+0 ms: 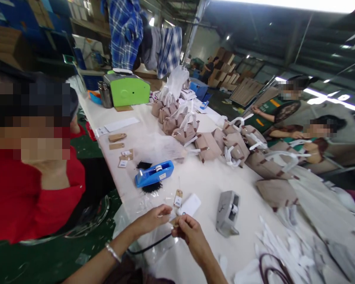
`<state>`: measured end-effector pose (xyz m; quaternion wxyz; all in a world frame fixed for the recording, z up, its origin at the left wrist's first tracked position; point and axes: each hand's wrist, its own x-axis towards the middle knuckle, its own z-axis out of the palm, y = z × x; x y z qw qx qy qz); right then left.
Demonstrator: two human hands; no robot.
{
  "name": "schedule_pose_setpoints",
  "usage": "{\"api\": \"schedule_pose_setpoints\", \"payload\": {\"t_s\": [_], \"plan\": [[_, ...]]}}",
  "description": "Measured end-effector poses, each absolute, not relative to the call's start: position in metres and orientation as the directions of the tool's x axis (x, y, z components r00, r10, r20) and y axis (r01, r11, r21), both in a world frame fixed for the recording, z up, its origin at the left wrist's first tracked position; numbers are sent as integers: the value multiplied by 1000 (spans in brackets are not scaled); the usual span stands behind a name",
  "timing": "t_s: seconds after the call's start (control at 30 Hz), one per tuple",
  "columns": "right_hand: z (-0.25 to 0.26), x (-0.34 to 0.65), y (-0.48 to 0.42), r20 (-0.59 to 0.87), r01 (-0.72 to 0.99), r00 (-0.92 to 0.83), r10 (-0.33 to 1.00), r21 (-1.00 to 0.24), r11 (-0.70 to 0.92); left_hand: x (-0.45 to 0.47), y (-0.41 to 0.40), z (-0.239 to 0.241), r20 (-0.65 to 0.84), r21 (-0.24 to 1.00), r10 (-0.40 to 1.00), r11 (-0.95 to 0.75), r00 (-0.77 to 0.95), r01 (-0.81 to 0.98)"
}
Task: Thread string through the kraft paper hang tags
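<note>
My left hand point(156, 219) hovers over the near part of the table, its fingers stretched out and holding nothing. Close beside it, my right hand point(189, 232) is closed in a pinch on a small tan hang tag point(174, 223), mostly covered by the fingers. A black cord point(152, 245) runs from the left up to the right hand; I cannot tell whether it is gripped. Just beyond the hands lie a kraft tag with a white label point(178, 198) and a white rectangular object point(191, 204). The blue tape dispenser point(154, 174) stands farther off, left of them.
A grey tape dispenser point(227, 213) stands to the right. Several taupe handbags point(208, 146) with white-wrapped handles line the table. Tags point(117, 137) lie along the left edge, near a green machine point(127, 90). A person in a red sleeve point(59, 203) sits at left; others work at right.
</note>
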<state>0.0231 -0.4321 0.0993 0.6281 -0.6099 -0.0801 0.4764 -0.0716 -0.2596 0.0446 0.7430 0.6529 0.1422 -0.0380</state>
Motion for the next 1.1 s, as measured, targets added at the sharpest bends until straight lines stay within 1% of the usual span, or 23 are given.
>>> {"api": "schedule_pose_setpoints", "payload": {"t_s": [0.1, 0.2, 0.3, 0.43, 0.53, 0.67, 0.77, 0.87, 1.0, 1.1], "plan": [[103, 35, -440, -474, -466, 511, 717, -854, -232, -62, -260, 42, -342, 922, 64, 217, 938, 321], [100, 55, -439, -489, -335, 593, 640, -872, -356, -55, -259, 38, -387, 900, 43, 232, 921, 368], [92, 76, -432, -479, -240, 675, 561, -862, -447, -50, -260, 30, -422, 891, 85, 224, 902, 396], [83, 98, -416, -431, -222, 740, 516, -881, -418, -39, -261, 13, -461, 883, 245, 223, 853, 413], [76, 113, -403, -417, -237, 768, 486, -890, -390, -28, -262, -1, -496, 867, 362, 259, 789, 426], [63, 133, -389, -429, -296, 790, 438, -892, -341, -8, -269, -17, -541, 839, 418, 333, 730, 430], [54, 147, -382, -441, -343, 798, 411, -893, -292, 8, -277, -25, -559, 828, 440, 346, 703, 441], [48, 155, -381, -462, -384, 797, 388, -885, -265, 21, -282, -27, -547, 837, 462, 287, 698, 466], [43, 157, -388, -506, -439, 770, 387, -862, -253, 25, -272, -20, -437, 881, 518, 80, 736, 467], [38, 156, -394, -547, -488, 743, 386, -837, -247, 21, -256, -14, -376, 881, 549, -38, 747, 472]]}}
